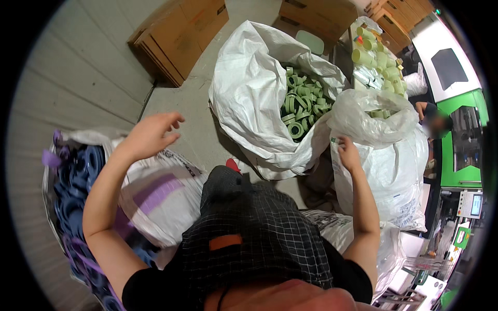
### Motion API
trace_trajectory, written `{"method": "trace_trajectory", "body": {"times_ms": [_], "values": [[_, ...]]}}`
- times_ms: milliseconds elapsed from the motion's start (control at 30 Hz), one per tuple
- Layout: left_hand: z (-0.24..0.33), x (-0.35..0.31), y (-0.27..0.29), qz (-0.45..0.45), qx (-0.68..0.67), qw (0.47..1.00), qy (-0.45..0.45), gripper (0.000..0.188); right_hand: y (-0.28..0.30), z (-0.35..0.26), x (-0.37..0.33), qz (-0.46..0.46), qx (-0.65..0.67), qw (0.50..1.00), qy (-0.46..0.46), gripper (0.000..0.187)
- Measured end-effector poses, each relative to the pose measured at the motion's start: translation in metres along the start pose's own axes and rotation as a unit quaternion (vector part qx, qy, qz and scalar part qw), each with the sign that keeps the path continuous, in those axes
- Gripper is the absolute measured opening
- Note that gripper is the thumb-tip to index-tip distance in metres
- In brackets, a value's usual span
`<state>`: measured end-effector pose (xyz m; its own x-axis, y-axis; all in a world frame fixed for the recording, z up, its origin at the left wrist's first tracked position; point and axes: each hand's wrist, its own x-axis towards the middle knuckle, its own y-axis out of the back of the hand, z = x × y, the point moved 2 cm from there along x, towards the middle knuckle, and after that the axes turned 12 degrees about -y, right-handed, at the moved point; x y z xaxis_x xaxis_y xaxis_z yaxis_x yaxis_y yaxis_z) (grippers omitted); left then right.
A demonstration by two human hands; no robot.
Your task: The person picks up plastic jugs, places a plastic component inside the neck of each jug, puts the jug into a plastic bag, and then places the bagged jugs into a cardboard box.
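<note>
My left hand (155, 136) hangs in the air over the floor, palm down, fingers apart, holding nothing. Below it stands a white woven sack (166, 212) with a purple patch; dark blue plastic parts (75, 186) fill a sack by my left arm. My right hand (349, 154) is at the side of a full white sack (384, 171), fingers curled. A small green piece (334, 140) shows at its fingertips; whether they grip it or the sack is unclear. Ahead, a large white woven sack (246, 78) gapes around light green ring-shaped plastic parts (306, 101).
Cardboard boxes (179, 41) lean at the back left, with another box (319, 18) behind the large sack. Pale green cups (365, 57) crowd a table at the back right. A person (428, 114) is near the green and white machine (461, 98).
</note>
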<state>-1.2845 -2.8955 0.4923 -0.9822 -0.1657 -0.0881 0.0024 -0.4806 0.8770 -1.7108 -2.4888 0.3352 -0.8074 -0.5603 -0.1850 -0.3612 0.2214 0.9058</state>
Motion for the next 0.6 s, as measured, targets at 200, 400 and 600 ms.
{"method": "trace_trajectory", "body": {"times_ms": [200,400,600], "values": [[-0.041,0.116,0.016,-0.082,-0.017,0.987,-0.135,0.034,-0.091,0.15,0.021,-0.153,0.104,0.943,-0.277,0.033],[-0.108,0.199,0.085,-0.119,-0.065,0.975,-0.175,0.04,-0.204,-0.009,0.164,-0.247,0.245,0.886,-0.307,0.032],[-0.242,0.363,0.13,-0.223,-0.001,0.946,-0.236,0.037,-0.289,-0.217,0.384,-0.172,0.301,0.912,-0.221,0.032]]}}
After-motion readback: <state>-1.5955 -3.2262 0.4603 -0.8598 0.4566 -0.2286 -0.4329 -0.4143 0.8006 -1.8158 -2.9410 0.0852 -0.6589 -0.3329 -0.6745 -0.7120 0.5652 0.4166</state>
